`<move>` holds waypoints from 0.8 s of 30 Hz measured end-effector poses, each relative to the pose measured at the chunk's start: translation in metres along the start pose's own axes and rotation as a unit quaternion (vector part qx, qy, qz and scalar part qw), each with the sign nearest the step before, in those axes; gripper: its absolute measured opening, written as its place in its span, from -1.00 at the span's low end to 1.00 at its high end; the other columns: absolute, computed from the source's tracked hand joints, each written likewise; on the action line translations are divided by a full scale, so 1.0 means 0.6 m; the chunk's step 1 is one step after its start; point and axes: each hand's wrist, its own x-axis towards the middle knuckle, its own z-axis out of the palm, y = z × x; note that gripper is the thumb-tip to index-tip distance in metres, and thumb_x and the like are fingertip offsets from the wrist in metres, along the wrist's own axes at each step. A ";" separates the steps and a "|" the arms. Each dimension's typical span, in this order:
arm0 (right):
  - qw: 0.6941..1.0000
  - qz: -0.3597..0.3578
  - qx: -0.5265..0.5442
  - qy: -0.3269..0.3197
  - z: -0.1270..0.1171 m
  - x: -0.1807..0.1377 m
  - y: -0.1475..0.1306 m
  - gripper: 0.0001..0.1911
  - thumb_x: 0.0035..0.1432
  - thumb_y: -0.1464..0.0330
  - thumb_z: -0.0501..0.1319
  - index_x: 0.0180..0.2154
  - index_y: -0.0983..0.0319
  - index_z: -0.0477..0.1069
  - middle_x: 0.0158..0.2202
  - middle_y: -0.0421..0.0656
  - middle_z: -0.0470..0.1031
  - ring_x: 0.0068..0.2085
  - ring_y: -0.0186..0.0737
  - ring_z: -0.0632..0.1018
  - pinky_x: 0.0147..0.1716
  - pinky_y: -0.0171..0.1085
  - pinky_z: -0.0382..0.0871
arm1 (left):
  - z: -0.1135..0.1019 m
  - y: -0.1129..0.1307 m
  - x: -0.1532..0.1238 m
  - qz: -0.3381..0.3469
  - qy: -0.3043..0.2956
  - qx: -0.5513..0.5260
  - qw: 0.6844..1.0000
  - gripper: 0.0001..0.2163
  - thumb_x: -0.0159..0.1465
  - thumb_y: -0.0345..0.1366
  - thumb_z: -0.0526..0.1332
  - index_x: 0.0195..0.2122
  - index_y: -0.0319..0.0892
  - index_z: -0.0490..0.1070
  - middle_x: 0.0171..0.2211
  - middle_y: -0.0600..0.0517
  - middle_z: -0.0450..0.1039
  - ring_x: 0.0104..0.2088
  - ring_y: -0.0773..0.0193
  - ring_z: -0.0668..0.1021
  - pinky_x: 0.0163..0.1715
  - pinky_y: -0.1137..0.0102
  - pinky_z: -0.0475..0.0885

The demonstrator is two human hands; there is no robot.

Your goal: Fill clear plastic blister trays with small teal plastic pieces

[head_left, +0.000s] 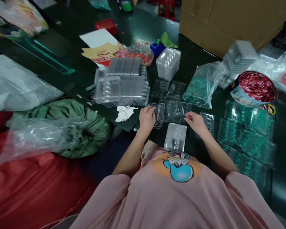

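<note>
My left hand (147,119) rests with its fingers apart and slightly bent at the left edge of a clear plastic blister tray (160,114) on the dark table. My right hand (195,122) has thumb and fingers pinched at the lower right corner of another clear blister tray (173,106), which lies tilted over other trays. A small stack of blister trays (175,137) sits between my forearms at the table edge. Beside my right wrist lies one more clear tray (207,122). Two flat trays (160,88) lie farther back.
Stacked clear trays (124,90) stand at left, with a tray-filled box (168,65) behind. At right are a bag of green pieces (200,84), a tin of red wrapped pieces (258,87) and trays of green pieces (250,140). Crumpled tissue (125,113) and a cardboard box (228,22) are also there.
</note>
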 end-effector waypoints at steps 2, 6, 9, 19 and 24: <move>0.997 0.011 -0.077 -0.011 0.005 -0.034 0.017 -0.85 0.12 0.38 0.24 -0.23 0.20 0.52 -0.30 -0.11 0.53 -0.30 -0.16 0.53 -0.20 -0.17 0.37 | 0.003 0.030 -0.021 0.064 -0.052 -0.033 0.996 -0.68 0.35 -0.39 0.00 0.02 -0.20 0.47 -0.05 -0.15 0.46 -0.01 0.09 0.46 0.09 0.18 0.34; 0.981 0.007 -0.186 -0.054 0.033 -0.059 0.021 -0.81 0.22 0.35 0.21 -0.16 0.23 0.52 -0.18 -0.03 0.52 -0.15 -0.13 0.53 -0.11 -0.21 0.35 | 0.032 0.079 -0.058 0.139 -0.133 -0.022 0.981 -0.71 0.37 -0.38 0.01 0.02 -0.24 0.45 -0.13 -0.14 0.48 -0.10 0.12 0.49 0.00 0.22 0.41; 0.964 -0.003 -0.255 -0.073 0.051 -0.060 0.009 -0.81 0.25 0.33 0.18 -0.17 0.25 0.51 -0.16 0.00 0.51 -0.09 -0.09 0.50 -0.08 -0.22 0.31 | 0.049 0.097 -0.073 0.168 -0.164 0.028 0.972 -0.70 0.36 -0.41 0.00 0.01 -0.27 0.44 -0.14 -0.17 0.47 -0.12 0.09 0.49 -0.01 0.19 0.41; 0.967 0.005 -0.244 -0.070 0.061 -0.073 0.018 -0.82 0.32 0.40 0.07 -0.22 0.22 0.45 -0.28 -0.08 0.52 -0.25 -0.18 0.52 -0.28 -0.29 0.25 | 0.048 0.092 -0.092 0.108 -0.183 -0.085 0.974 -0.60 0.31 -0.40 0.07 0.18 -0.17 0.31 0.08 -0.16 0.33 0.03 0.12 0.45 0.08 0.20 0.39; 0.991 -0.027 -0.131 0.001 0.059 -0.089 0.035 -0.81 0.31 0.41 0.07 -0.27 0.21 0.46 -0.29 -0.10 0.50 -0.24 -0.19 0.50 -0.22 -0.28 0.29 | 0.046 0.068 -0.085 0.011 -0.224 -0.182 0.957 -0.57 0.28 -0.26 0.17 0.18 -0.19 0.34 -0.10 -0.11 0.45 -0.18 0.17 0.51 -0.03 0.20 0.44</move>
